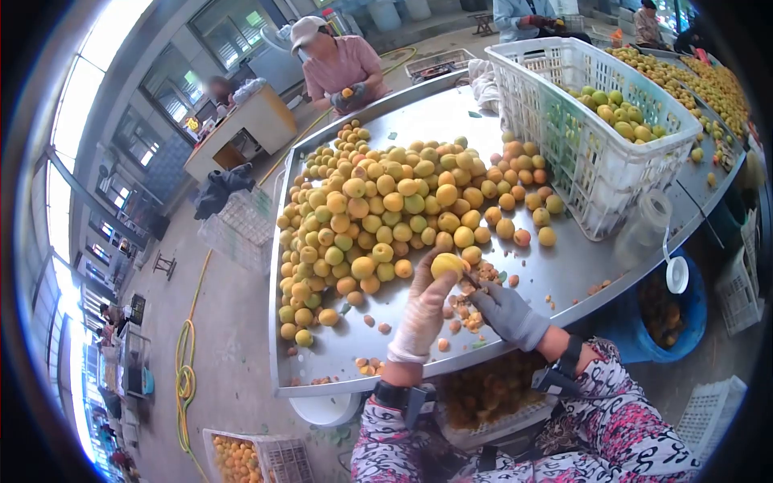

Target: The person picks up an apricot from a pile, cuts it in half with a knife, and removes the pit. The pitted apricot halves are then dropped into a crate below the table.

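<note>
My left hand [420,315], in a pale thin glove, is closed around a yellow apricot [448,265] above the metal table [346,366]. My right hand [512,317] wears a grey glove and grips a thin dark tool, perhaps a small knife, whose tip meets the fruit; most of it is hidden by the fingers. Just beyond both hands lies a large heap of yellow-green and orange apricots [386,201]. Beneath them, pits and bits of fruit [463,310] are scattered on the metal.
A white plastic crate [580,181] with greener fruit stands at the table's right. Beside it is a clear jar [644,221]. Below are a blue bucket [692,310], a white bucket [322,408] and a crate of apricots [282,463]. Across the table, a person [342,68] handles fruit.
</note>
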### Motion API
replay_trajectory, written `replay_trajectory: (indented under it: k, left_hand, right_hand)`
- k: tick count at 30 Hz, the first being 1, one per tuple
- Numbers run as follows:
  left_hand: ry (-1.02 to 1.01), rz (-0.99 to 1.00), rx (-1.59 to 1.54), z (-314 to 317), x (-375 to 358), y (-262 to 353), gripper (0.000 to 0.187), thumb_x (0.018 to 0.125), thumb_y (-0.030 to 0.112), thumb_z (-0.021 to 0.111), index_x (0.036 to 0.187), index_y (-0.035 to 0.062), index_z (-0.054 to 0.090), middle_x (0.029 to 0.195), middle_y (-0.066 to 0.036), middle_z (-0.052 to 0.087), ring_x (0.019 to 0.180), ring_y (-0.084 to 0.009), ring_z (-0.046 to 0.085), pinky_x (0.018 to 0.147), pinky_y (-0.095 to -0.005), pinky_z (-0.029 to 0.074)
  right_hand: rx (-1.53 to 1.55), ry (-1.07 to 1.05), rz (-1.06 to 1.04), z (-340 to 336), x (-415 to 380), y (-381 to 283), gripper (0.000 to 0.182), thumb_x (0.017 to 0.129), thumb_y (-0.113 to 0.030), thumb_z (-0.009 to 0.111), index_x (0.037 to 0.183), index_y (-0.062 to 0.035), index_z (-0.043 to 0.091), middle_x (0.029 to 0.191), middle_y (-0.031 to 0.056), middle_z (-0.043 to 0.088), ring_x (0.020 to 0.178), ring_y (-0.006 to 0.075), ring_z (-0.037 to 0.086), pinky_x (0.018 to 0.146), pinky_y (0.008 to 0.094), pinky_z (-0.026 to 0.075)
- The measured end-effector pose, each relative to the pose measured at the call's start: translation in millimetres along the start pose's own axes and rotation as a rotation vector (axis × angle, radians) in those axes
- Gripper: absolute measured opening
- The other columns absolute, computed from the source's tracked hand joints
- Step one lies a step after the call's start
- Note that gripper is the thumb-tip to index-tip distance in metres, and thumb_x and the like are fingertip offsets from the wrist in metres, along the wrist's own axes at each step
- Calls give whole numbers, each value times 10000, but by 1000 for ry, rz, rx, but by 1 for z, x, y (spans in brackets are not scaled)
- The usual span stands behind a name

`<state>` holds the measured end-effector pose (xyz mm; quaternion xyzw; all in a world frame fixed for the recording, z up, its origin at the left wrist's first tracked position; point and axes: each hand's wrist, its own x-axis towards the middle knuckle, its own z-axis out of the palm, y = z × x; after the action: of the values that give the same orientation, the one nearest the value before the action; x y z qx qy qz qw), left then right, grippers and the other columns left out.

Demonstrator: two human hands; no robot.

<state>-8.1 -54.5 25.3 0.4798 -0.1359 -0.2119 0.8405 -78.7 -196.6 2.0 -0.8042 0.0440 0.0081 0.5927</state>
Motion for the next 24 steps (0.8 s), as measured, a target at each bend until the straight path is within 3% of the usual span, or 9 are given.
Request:
replay_trajectory:
  k: [1, 4, 6, 9, 14, 16, 19, 20, 24]
  left_hand:
    - [-11, -33, 92, 4, -4, 11, 458, 889, 151, 596, 1300, 24, 440, 1014, -55, 586, 980, -159, 559, 922, -298, 424]
    - [11, 34, 129, -5, -7, 0, 438, 897, 161, 581, 1289, 22, 444, 992, -65, 594, 946, -163, 568, 894, -299, 440]
    - [47, 5, -130, 7, -12, -16, 428, 913, 307, 587, 1222, 31, 482, 948, -100, 621, 897, -201, 593, 816, -314, 471]
    - [91, -21, -162, 9, -10, -22, 379, 934, 363, 538, 1098, 22, 548, 938, -71, 619, 892, -158, 579, 811, -285, 456]
    - [-30, 46, 201, -6, -7, -6, 415, 907, 123, 567, 1289, 37, 430, 1051, -85, 586, 964, -177, 571, 919, -324, 431]
    - [-54, 44, 191, -11, -5, -5, 507, 885, 64, 577, 1354, 52, 386, 1109, -41, 551, 997, -109, 547, 831, -221, 461]
    - [9, 24, 67, 3, -10, -18, 406, 905, 174, 594, 1265, 52, 452, 1036, -61, 591, 963, -122, 558, 835, -249, 454]
    - [61, -15, -69, 7, -13, -22, 375, 911, 220, 596, 1226, 55, 477, 1008, -67, 605, 952, -129, 561, 840, -260, 449]
    - [49, -19, -16, 6, -13, -25, 339, 917, 275, 591, 1170, 64, 511, 1021, -67, 618, 971, -141, 554, 872, -277, 427]
  right_hand:
    - [-1, -2, 7, -1, -2, -2, 377, 939, -369, 494, 1034, -14, 581, 799, 188, 640, 774, 316, 648, 676, 377, 492]
    - [69, -45, 20, 11, -4, 1, 362, 940, -359, 493, 1034, -23, 590, 755, 163, 633, 724, 289, 639, 656, 365, 487]
    - [88, 165, -97, 37, -3, 17, 346, 940, -350, 495, 1027, -31, 595, 759, 158, 637, 722, 300, 636, 651, 367, 485]
    - [55, 170, -128, 38, -1, 13, 316, 945, -325, 488, 1025, -39, 595, 808, 161, 653, 770, 319, 641, 665, 380, 491]
    - [81, 36, -64, 13, 5, 7, 355, 949, -359, 484, 982, -14, 564, 828, 168, 651, 800, 333, 632, 691, 384, 484]
    - [100, -15, 5, 13, 3, 2, 368, 952, -366, 474, 984, -11, 565, 819, 167, 648, 800, 321, 635, 681, 382, 481]
    - [198, 137, -85, 35, 0, 8, 357, 956, -343, 462, 1022, -4, 554, 810, 174, 640, 788, 310, 638, 685, 376, 490]
    - [166, 216, -157, 41, 0, 12, 348, 958, -298, 471, 1018, 35, 553, 711, 88, 593, 674, 149, 563, 615, 306, 459]
    - [160, 164, -92, 30, 2, 9, 339, 956, -295, 474, 1007, 28, 563, 716, 124, 611, 676, 198, 598, 616, 315, 458]
